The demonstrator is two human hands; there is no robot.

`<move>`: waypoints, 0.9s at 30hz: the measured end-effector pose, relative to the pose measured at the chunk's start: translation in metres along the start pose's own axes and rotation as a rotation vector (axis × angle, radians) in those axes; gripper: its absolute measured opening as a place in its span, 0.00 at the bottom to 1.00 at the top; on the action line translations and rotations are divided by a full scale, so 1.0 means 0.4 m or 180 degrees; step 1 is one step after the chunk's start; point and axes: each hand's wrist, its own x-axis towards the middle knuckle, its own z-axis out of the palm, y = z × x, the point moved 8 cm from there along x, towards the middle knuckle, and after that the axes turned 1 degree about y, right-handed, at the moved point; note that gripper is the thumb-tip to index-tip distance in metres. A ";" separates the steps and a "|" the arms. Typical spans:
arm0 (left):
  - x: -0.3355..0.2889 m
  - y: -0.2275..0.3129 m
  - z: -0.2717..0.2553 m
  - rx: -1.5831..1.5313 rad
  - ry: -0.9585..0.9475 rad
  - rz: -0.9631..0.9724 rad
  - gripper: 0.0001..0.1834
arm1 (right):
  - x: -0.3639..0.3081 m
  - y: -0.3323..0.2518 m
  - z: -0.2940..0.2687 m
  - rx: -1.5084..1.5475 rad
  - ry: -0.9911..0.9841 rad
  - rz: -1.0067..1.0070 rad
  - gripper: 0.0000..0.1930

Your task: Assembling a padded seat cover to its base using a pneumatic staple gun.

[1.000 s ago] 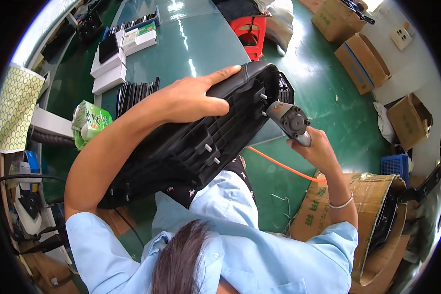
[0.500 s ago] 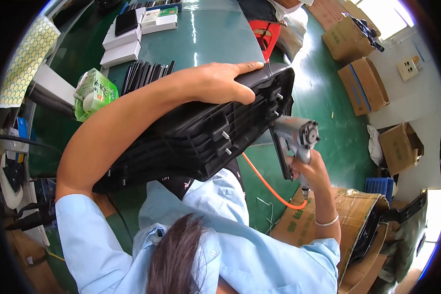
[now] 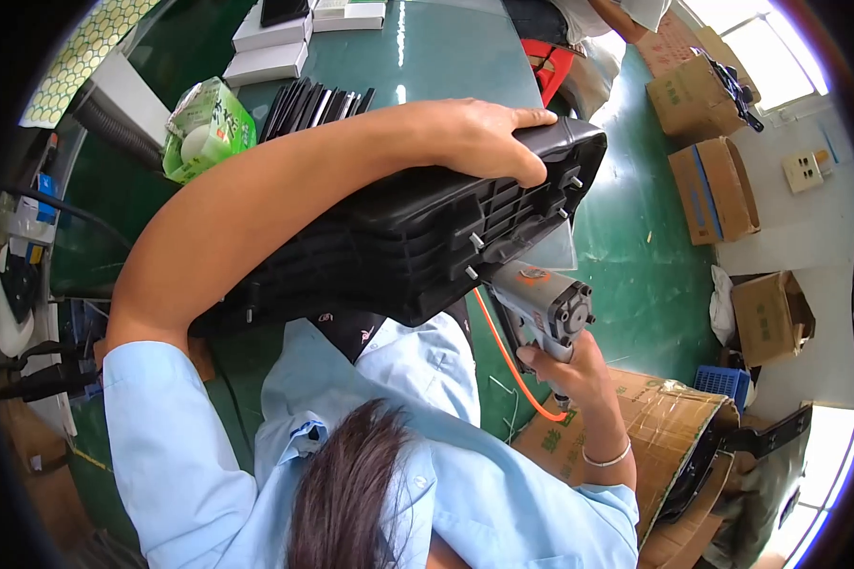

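Note:
A long black seat (image 3: 389,251) is tilted up on the near side of the table, its ribbed plastic underside turned towards the right. Several metal studs stand out of that underside. My left arm reaches across the seat, and my left hand (image 3: 491,142) grips its far right end, thumb hooked over the edge. My right hand (image 3: 579,370) is wrapped round the handle of a grey pneumatic staple gun (image 3: 546,299). The gun's nose is at the seat's lower right edge, close to a stud; whether it touches is hidden. An orange air hose (image 3: 503,346) runs to the handle.
On the green table (image 3: 446,57) lie several thin black strips (image 3: 304,109), white boxes (image 3: 266,62) and a green carton (image 3: 204,133). Cardboard boxes (image 3: 712,190) line the right wall; a large carton (image 3: 626,417) stands beside my right arm. Another person (image 3: 588,47) is beyond the table.
The staple gun has moved left and slightly down along the seat's edge, from near the end studs to the middle studs. My left hand still holds the seat; the view has shifted.

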 end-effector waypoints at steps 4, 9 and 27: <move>0.005 -0.012 -0.009 0.0019 0.0043 -0.0036 0.45 | -0.015 -0.014 0.004 -0.0109 0.0036 -0.0088 0.18; 0.032 0.023 -0.002 0.0089 0.0021 0.0061 0.45 | -0.034 -0.016 0.054 0.0243 -0.0087 -0.0051 0.19; 0.318 0.089 -0.006 0.0769 0.0901 -0.0731 0.44 | 0.024 0.035 -0.094 -0.0089 0.0859 -0.0099 0.14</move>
